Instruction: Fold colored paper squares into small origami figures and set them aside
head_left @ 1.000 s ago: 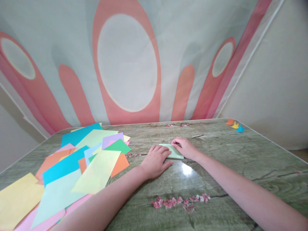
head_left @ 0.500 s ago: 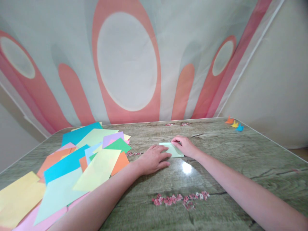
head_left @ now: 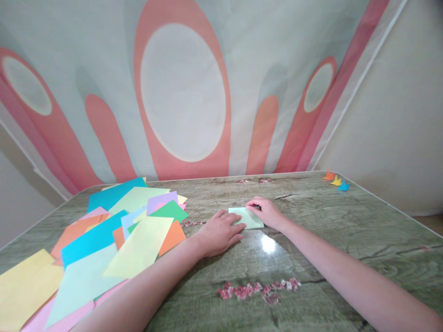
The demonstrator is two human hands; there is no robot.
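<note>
A pale green folded paper (head_left: pixel 247 217) lies flat on the counter (head_left: pixel 346 230) between the two hands, touched by both. The left hand (head_left: pixel 218 232) rests palm down with its fingers loosely spread and laid flat — the paper sits just past its fingertips, which press on the near left edge. The right hand (head_left: pixel 265 212) is at the paper's right end, fingers curled down onto it; the fingertips press the sheet against the counter, though whether they pinch an edge or only hold it down cannot be told from this angle.

Off to the left of the left hand, well apart from the green paper, a loose heap of coloured sheets (head_left: pixel 104 240) is spread over the counter — blue, yellow, orange, pink, purple and green, overlapping one another. Nearer the body than both hands, between the forearms, runs a thin line of small pink and white scraps (head_left: pixel 258 289). Far beyond the right hand, at the counter's back right corner, stand three small folded paper figures (head_left: pixel 336 180) in orange, yellow and blue, close together.
</note>
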